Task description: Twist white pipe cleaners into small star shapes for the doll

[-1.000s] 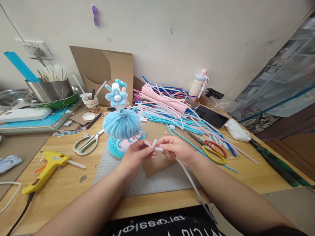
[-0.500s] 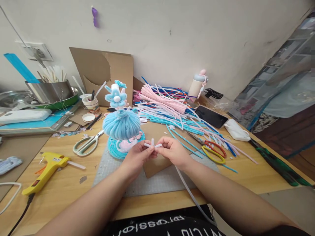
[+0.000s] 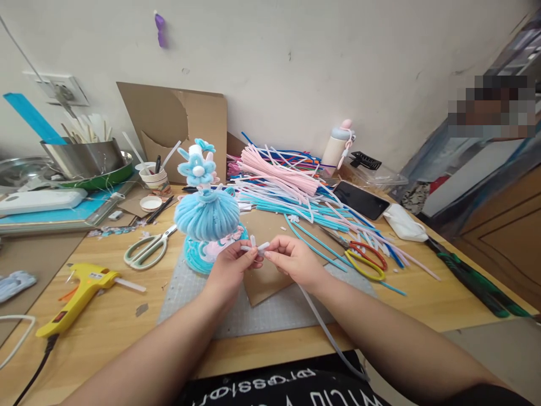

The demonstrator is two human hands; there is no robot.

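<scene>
Over the cardboard piece (image 3: 270,285), my left hand (image 3: 234,262) pinches a white pipe cleaner (image 3: 262,247) folded into several short loops that fan out from the fingertips. The fingers of my right hand (image 3: 296,260) are closed on the same pipe cleaner, close against the left fingertips. Its long tail hangs below the right hand to my lap. Just behind my left hand stands a fluffy blue figure (image 3: 207,214) with a pleated skirt shape, a flower on top and a turquoise round base.
A grey cutting mat (image 3: 203,310) lies beneath the cardboard. Left are white-handled scissors (image 3: 146,251) and a yellow glue gun (image 3: 80,293). Red-and-yellow scissors (image 3: 367,265), a phone (image 3: 361,200) and green-black pliers (image 3: 469,279) lie right. A pipe cleaner heap (image 3: 279,175) lies behind.
My hands have shifted slightly left, and the loops now tilt to the left. At the far right, the person in the background has moved.
</scene>
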